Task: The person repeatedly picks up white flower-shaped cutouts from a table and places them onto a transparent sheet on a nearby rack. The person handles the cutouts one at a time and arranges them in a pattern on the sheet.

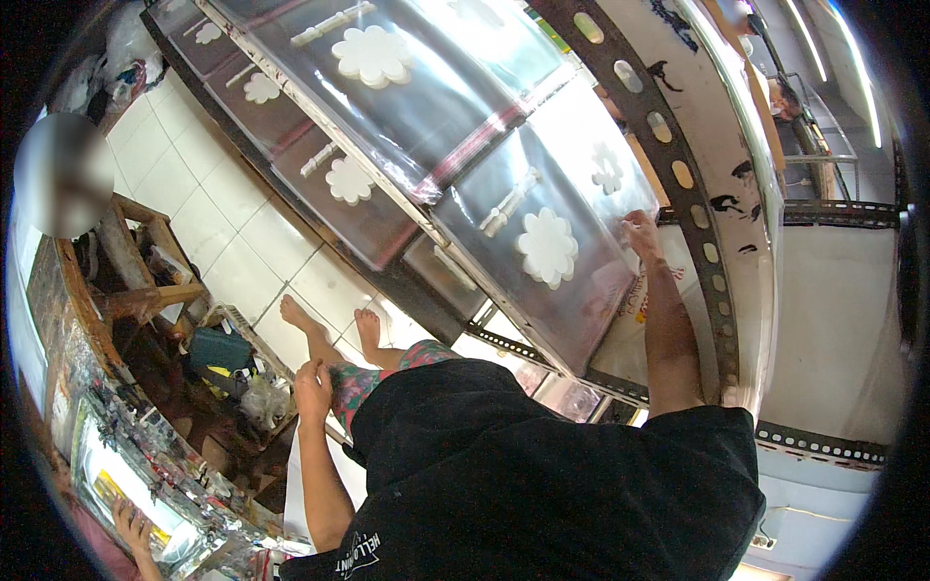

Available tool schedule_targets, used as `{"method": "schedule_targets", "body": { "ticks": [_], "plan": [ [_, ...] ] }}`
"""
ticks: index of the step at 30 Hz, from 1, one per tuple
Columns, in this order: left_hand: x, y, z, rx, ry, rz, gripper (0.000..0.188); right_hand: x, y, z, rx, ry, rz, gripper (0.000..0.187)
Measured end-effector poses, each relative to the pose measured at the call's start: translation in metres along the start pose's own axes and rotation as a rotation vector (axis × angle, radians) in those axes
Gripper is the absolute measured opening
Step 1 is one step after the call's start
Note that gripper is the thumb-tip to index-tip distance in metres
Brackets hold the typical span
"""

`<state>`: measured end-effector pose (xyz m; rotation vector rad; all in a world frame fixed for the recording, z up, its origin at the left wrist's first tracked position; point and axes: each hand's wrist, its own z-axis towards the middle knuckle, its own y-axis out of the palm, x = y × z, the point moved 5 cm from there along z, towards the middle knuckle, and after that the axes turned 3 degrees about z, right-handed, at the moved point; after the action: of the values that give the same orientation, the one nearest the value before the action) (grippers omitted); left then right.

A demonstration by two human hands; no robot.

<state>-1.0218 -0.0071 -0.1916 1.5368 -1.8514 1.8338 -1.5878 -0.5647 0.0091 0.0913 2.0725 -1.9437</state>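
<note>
My right hand (639,235) is closed on the right-hand edge of a clear plastic sheet (591,300), fingers pinched at its corner. The sheet lies on a rack and bears white scalloped flower shapes (547,249) and a small white bar-like print (509,203). More printed clear sheets (397,107) lie beyond it on the same rack. My left hand (312,392) hangs beside my thigh, next to the patterned shorts, with loosely bent fingers and nothing visible in it.
Several more printed sheets (339,208) lie on a lower rack level. Slotted metal bars (661,126) frame the rack. At left stands a paint-stained wooden bench (107,387); another person's hand (133,526) is over a frame there. A crate (242,339) sits on the tiled floor.
</note>
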Motion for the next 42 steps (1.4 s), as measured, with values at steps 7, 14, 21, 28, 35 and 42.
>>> {"method": "schedule_targets", "body": {
  "ticks": [7, 14, 21, 28, 35, 42],
  "plan": [
    [0.0, 0.005, 0.006, -0.006, -0.011, 0.034, 0.024, -0.028, 0.008, 0.007, -0.193, 0.065, 0.032, 0.027],
    [0.012, -0.019, 0.013, 0.019, -0.053, -0.002, 0.024, -0.032, 0.007, 0.02, -0.207, -0.082, -0.04, 0.031],
    [0.016, -0.113, 0.042, 0.222, -0.066, -0.064, 0.024, -0.067, -0.025, 0.049, 0.09, -0.022, 0.012, 0.035],
    [0.018, -0.236, 0.092, 0.451, -0.005, -0.129, 0.028, -0.298, 0.007, 0.085, 0.063, -0.12, 0.765, 0.039],
    [0.007, -0.331, 0.129, 0.545, 0.049, -0.044, 0.028, -0.588, 0.136, -0.009, -0.34, -0.673, 0.865, 0.011],
    [-0.011, -0.378, 0.135, 0.573, 0.004, -0.124, 0.029, -0.726, 0.221, -0.157, -0.889, -0.647, 0.909, 0.014]
  ]
}}
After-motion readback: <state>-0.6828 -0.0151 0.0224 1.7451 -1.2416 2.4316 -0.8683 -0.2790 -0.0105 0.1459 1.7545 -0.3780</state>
